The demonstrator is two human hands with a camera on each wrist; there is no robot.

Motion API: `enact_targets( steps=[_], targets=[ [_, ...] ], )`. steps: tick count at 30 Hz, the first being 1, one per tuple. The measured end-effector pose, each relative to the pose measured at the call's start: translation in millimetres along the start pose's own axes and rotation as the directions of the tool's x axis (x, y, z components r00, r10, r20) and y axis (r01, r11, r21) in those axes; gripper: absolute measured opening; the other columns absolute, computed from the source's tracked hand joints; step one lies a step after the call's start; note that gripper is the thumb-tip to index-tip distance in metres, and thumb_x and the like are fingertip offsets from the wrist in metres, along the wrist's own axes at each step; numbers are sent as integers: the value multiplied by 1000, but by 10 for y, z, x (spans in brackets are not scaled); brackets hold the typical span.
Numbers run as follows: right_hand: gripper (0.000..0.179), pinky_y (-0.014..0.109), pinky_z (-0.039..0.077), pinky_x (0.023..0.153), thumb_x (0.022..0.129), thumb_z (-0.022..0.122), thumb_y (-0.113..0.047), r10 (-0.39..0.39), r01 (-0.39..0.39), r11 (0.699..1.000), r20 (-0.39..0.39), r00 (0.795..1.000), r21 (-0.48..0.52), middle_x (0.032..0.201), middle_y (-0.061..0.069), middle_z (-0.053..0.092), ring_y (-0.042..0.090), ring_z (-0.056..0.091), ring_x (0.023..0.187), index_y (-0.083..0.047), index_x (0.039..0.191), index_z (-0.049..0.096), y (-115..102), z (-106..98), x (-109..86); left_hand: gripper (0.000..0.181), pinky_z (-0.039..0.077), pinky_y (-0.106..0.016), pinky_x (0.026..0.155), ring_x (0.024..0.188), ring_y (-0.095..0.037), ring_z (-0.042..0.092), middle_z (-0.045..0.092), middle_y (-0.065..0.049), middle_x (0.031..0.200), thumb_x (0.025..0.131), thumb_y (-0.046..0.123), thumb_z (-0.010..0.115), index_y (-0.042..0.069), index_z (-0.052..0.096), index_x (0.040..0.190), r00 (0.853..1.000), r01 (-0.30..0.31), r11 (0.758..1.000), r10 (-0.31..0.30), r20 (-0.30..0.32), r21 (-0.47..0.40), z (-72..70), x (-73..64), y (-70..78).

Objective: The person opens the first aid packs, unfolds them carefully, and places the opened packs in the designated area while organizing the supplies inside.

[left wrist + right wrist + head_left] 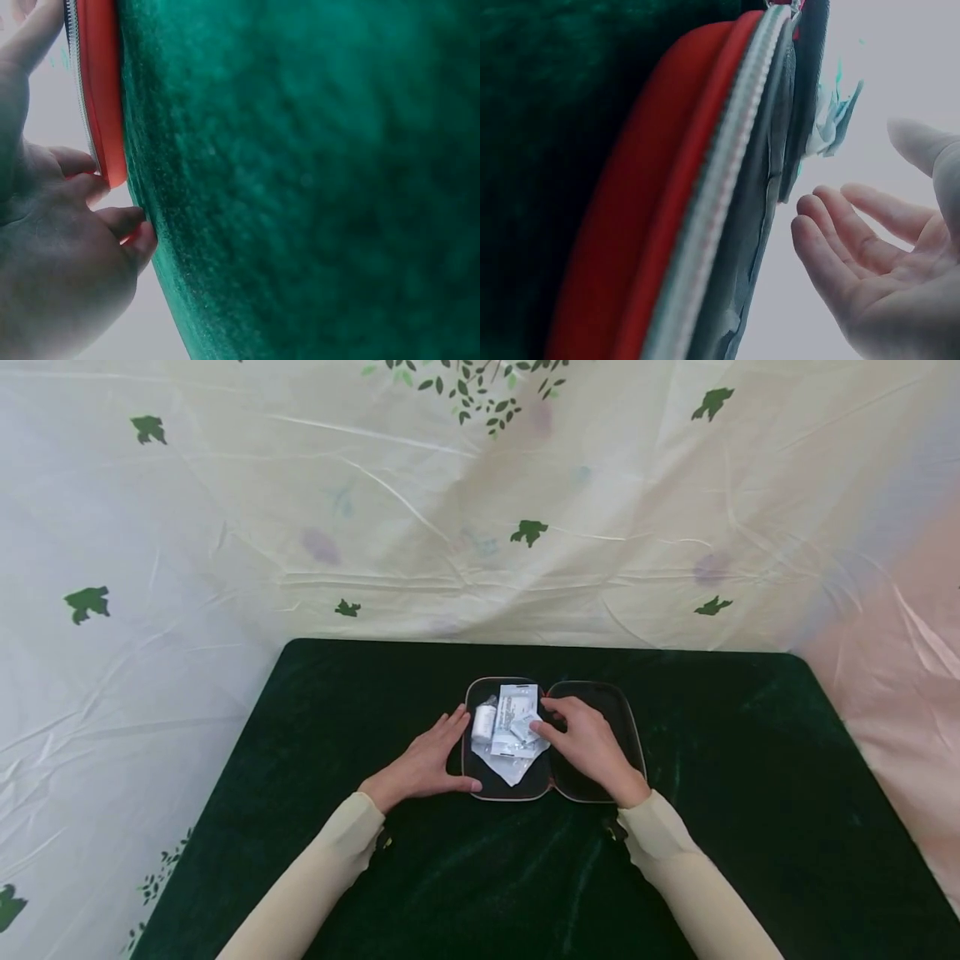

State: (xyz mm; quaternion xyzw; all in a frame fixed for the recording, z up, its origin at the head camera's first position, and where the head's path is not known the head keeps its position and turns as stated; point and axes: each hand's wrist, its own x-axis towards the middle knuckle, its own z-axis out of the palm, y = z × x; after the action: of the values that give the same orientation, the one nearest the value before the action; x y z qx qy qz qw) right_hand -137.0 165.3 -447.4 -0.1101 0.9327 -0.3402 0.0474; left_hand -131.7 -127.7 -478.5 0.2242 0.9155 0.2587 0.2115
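An open zippered case (530, 789) lies near the middle of the green-covered table's (480, 893) far edge, its left half holding a white roll (484, 724) and thin packets (517, 702) that look light, limp and slippery, probably best pinched by an edge. The left hand (427, 762) touches the case's left edge with fingers spread, clasping nothing. The right hand (588, 741), thumb and fingers well parted, hovers empty by the packets; whether its thumb touches one is unclear.
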Motion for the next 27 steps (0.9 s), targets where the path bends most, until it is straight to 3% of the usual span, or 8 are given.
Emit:
enact_targets(
  steps=[6, 14, 27],
  targets=[
    [55, 42, 51, 82, 95, 78, -32, 27, -26, 999, 29, 999, -41, 119, 15, 66, 27, 58, 96, -2, 138, 64, -14, 61, 70, 113, 14, -56, 125, 160, -29, 1, -4, 1, 174, 88, 63, 74, 16, 9, 168, 1000, 0, 1000, 0, 6, 2, 13, 14, 1],
    [55, 37, 47, 77, 92, 81, -29, 44, -41, 998, 51, 998, -54, 111, 13, 63, 25, 55, 90, -1, 137, 65, -14, 92, 77, 114, 13, -54, 126, 160, -28, 1, -5, 2, 174, 87, 64, 74, 17, 8, 168, 1000, 1, 1000, -1, 10, 3, 22, 34, -14],
    [28, 34, 48, 73, 96, 76, -17, -9, 10, 1000, -74, 997, 12, 102, 10, 67, 22, 57, 84, -3, 120, 75, -31, 49, -4, 115, 11, -53, 126, 160, -27, 0, -5, 2, 174, 87, 63, 75, 17, 7, 168, 1000, 6, 1000, -6, 10, -4, 22, 24, -26]
  ],
)
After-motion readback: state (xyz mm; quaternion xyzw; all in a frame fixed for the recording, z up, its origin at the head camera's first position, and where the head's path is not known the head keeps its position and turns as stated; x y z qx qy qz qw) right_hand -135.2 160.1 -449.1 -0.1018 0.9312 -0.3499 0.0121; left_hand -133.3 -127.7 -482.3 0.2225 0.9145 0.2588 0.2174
